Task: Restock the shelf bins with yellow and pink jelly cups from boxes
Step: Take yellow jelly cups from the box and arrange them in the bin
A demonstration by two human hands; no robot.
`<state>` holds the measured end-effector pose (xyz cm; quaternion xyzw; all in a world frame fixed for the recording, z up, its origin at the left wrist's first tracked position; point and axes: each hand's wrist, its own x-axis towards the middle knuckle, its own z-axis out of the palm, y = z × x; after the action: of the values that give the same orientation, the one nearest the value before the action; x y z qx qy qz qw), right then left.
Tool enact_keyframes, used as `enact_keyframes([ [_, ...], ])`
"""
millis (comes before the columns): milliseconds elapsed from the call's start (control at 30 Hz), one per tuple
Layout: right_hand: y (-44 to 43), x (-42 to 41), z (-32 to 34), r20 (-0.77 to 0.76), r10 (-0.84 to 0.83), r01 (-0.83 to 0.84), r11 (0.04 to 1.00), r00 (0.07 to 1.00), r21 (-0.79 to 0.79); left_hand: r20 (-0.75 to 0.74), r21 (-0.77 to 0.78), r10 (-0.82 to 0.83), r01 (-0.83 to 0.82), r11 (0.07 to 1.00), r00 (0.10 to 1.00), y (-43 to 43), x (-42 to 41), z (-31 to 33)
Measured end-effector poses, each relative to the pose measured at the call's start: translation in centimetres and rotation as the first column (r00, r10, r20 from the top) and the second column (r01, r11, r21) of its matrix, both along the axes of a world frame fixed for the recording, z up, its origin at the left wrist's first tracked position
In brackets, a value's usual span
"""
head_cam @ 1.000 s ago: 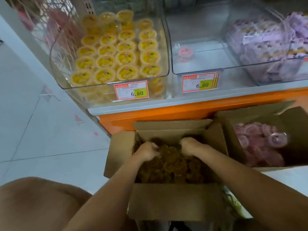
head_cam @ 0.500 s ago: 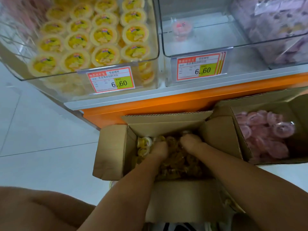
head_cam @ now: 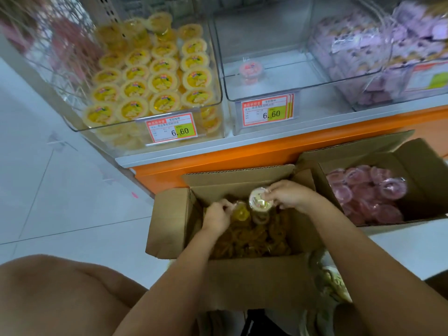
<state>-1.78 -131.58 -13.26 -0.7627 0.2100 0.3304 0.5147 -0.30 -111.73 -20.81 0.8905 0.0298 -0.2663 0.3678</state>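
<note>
- The left hand point(head_cam: 217, 215) is low in the near box point(head_cam: 169, 221), its fingers curled round a yellow cup point(head_cam: 240, 212) that lies just right of the knuckles.
- The right hand point(head_cam: 289, 195) is a little higher and farther back. Its fingers and thumb pinch a second cup point(head_cam: 260, 202) by the rim, with the pale lid tilted up toward the camera.
- The two held cups are just beside each other, between the hands, over the far half of the box.
- Below them a loose heap of yellow cups point(head_cam: 254, 241) fills the box; both forearms reach in over its near wall.
- The far box point(head_cam: 424, 170) stands just to the right with its flaps open, and pink cups point(head_cam: 368, 197) are piled inside, well apart from either hand.
- On the shelf above, the left bin point(head_cam: 72, 98) holds yellow cups in rows, lids up, with a few lying loose at the back.
- The middle bin point(head_cam: 286, 76) holds a single pink cup point(head_cam: 251, 70) on its floor.
- The right bin point(head_cam: 349, 103) is packed with purple packs point(head_cam: 358, 44).
- The price tags point(head_cam: 171, 128) on the left and middle bins both read 6.60.
- An orange base point(head_cam: 242, 151) runs under the shelf, just behind both boxes.
- A bare knee point(head_cam: 60, 294) shows at lower left, over the pale floor point(head_cam: 48, 178).
</note>
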Motion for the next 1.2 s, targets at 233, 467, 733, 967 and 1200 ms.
enact_keyframes([
  [233, 1.2, -2.1, 6.7, -0.216, -0.372, 0.413, 0.607, 0.903, 0.679, 0.207, -0.451, 0.185, -0.074, 0.889, 0.961, 0.3, -1.6, 10.9],
  [467, 2.6, -3.8, 15.3, 0.140, -0.480, 0.188, 0.572, 0.866, 0.798, 0.028, -0.805, 0.364, -0.195, 0.561, 0.931, 0.7, -2.7, 19.9],
  [733, 5.4, -0.5, 21.4, 0.340, -0.490, 0.055, 0.628, 0.803, 0.776, -0.077, -0.861, 0.203, -0.168, 0.480, 0.976, 2.1, 0.0, 26.5],
  [967, 6.0, 7.1, 24.9, 0.379, -0.463, 0.112, 0.739, 0.801, 0.665, 0.012, -0.789, 0.263, -0.153, 0.596, 0.965, 5.0, 6.9, 30.6],
  [1200, 7.0, 15.3, 26.1, 0.467, -0.339, 0.075, 0.865, 0.817, 0.496, 0.068, -0.692, 0.412, -0.254, 0.676, 0.909, 8.1, 13.5, 29.1],
])
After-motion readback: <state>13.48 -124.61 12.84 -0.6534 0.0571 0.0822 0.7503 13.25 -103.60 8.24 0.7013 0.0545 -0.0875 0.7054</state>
